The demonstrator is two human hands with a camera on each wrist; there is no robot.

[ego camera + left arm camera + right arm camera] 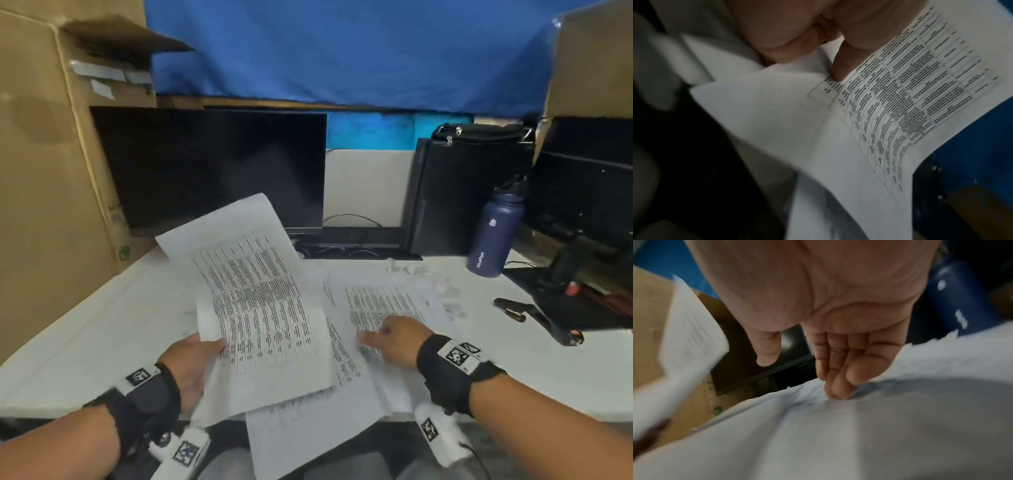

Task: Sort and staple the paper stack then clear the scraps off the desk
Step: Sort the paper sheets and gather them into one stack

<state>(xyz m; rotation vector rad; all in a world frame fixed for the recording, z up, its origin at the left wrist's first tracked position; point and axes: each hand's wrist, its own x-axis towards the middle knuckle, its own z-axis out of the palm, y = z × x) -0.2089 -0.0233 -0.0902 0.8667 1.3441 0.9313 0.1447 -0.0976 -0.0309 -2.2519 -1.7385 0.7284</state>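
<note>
My left hand (202, 356) grips printed table sheets (253, 294) by their lower left edge and holds them raised off the desk; in the left wrist view the thumb (844, 65) presses on the sheets (890, 105). My right hand (390, 337) lies with straight fingers on other printed sheets (380, 305) spread on the white desk (102, 329); in the right wrist view its fingertips (835, 386) touch the paper (838, 434). More sheets (308, 428) hang over the desk's front edge. Small paper scraps (445, 291) lie beyond the sheets. A black stapler (510, 308) rests to the right.
A dark monitor (212, 168) stands at the back, with a black computer case (459, 195) and a navy bottle (493, 236) to its right. A large cardboard box (51, 178) borders the desk on the left. Dark gear and cables (582, 291) crowd the far right.
</note>
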